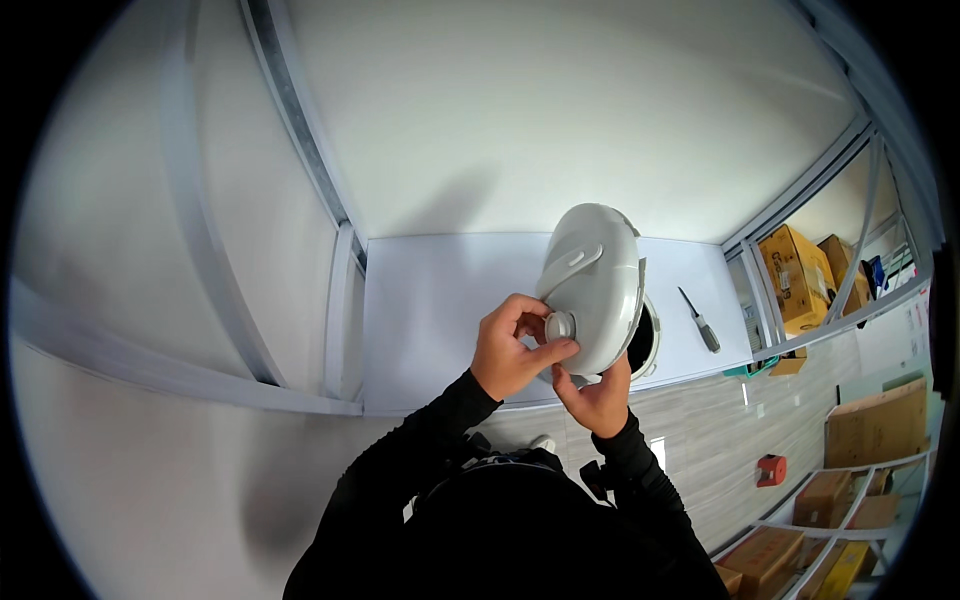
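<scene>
While the lid (606,290) is held tilted above the tabletop (430,310): left hand (505,352), fingers pinching its knob (560,326); right hand (600,402), fingers gripping its lower edge; container (655,352), screwdriver (708,335), tabletop's right half.

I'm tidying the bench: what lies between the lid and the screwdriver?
In the head view, a round container, partly hidden by the lid, then bare tabletop up to the screwdriver.

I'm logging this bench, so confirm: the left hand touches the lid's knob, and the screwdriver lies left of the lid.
Wrong side: the screwdriver lies right of the lid, as the head view shows. The left hand does touch the knob.
</scene>
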`<state>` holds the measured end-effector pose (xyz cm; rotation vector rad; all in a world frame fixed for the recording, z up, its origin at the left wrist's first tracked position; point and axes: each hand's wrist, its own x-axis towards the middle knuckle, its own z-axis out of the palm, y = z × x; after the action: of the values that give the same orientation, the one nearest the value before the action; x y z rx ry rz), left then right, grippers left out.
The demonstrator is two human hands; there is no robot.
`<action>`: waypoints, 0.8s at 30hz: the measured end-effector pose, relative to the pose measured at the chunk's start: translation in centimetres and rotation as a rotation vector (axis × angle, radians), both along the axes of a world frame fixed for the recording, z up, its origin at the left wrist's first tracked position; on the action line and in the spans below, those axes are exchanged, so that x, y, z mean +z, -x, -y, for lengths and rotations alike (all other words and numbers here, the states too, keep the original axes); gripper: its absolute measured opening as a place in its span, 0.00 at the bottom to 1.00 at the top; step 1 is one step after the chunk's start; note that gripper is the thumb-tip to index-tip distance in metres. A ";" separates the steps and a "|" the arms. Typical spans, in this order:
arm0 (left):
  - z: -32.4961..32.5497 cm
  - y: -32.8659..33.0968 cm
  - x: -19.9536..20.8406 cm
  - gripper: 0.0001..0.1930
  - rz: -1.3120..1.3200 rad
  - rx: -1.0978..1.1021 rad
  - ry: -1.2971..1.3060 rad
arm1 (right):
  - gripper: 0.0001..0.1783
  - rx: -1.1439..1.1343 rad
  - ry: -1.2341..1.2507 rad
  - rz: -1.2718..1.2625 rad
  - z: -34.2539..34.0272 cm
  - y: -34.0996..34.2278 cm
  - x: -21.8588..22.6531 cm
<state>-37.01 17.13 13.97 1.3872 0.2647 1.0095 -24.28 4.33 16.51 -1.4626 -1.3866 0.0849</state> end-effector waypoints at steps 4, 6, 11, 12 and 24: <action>0.1 0.2 1.3 0.32 -0.063 0.039 -0.019 | 0.35 -0.014 -0.006 -0.014 -0.1 0.0 -0.2; -0.2 0.5 1.7 0.34 -0.107 0.049 -0.159 | 0.35 -0.022 -0.008 -0.001 -0.2 0.1 -0.1; 0.0 1.2 2.7 0.32 -0.071 -0.005 -0.196 | 0.35 0.007 -0.013 -0.046 -0.2 0.0 -0.4; 0.0 1.4 2.7 0.31 -0.057 -0.027 -0.174 | 0.35 0.014 -0.012 -0.066 -0.2 0.0 -0.4; -0.3 0.9 1.9 0.22 -0.134 0.030 -0.259 | 0.33 -0.001 -0.015 -0.060 0.0 0.2 -0.4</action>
<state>-37.95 17.44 15.83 1.6938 0.2614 1.0026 -24.48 4.38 16.13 -1.4371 -1.3353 0.1161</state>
